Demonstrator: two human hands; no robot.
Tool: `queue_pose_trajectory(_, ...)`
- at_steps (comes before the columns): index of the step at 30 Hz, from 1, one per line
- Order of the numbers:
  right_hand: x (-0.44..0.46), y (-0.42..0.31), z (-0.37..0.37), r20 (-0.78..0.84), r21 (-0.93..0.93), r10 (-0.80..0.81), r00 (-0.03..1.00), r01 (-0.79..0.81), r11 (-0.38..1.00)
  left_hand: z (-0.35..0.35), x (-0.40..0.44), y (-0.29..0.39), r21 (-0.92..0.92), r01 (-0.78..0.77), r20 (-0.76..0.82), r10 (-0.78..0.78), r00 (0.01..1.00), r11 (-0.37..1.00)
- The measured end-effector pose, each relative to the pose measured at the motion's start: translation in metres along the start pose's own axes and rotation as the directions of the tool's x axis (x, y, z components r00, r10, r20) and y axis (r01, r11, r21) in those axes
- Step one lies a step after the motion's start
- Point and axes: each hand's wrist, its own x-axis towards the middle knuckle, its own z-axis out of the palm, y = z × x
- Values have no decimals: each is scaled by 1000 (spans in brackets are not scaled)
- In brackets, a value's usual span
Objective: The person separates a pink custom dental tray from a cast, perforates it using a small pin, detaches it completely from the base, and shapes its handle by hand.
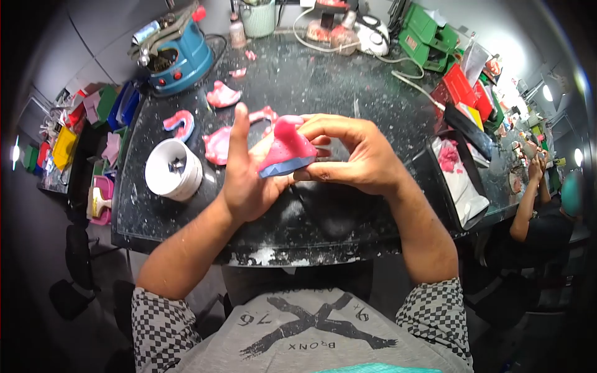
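A blue dental model (287,166) covered by a pink perforated dental tray (289,148) with an upright, rounded handle is between my hands, above the bench. My right hand (357,152) pinches its right side, thumb along the lower edge and fingers behind. Palm up, my left hand (245,180) cradles the left side; its thumb points away from the model, and its fingers are partly hidden underneath. Just beyond my left hand lie a pink tray-like piece (217,147) and a pink curved piece (264,115).
A white cup (180,163) with metal bits, a pink-and-blue arch (180,124) and a pink lump (222,94) stand left on the dark bench (298,81). Behind is a blue machine (180,59). On the right are a black tray (457,186), green bins (429,40) and another person (544,214).
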Motion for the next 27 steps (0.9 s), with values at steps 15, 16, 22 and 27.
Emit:
queue_pose_trajectory(15, 5, -5, -30, -182, -245, -155, 971, 108, 964, -5, -1, 2, 295, -83, 0, 87, 996, 952)
queue_pose_trajectory(16, 6, -3, -29, -213, -247, -148, 966, 93, 964, -7, -1, 0, 370, -96, 0, 103, 995, 924)
queue_pose_trajectory(22, 6, 10, -23, -148, -293, -183, 972, 134, 947, -7, -9, -7, 624, -167, 87, 144, 986, 764)
queue_pose_trajectory(27, 5, 7, -23, -94, -253, -175, 980, 147, 956, -4, -15, -3, 687, -140, 111, 87, 990, 713)
